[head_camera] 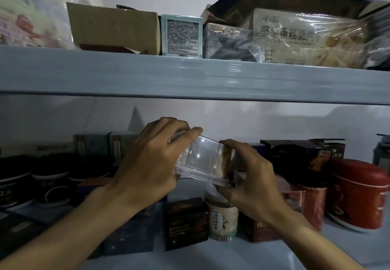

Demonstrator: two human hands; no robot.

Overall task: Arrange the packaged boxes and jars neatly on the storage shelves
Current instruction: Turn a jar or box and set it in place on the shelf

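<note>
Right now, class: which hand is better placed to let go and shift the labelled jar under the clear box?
Probably the right hand: it sits just above the jar, while the left hand grips the clear box over its top.

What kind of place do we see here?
Probably a storeroom or pantry: a grey shelf carries a cardboard box; dark jars and a red tin stand below.

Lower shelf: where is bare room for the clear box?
The lower shelf is bare along its front edge, before the dark box and labelled jar, and before the red tin. The left is crowded with black jars; the upper shelf is packed.
</note>
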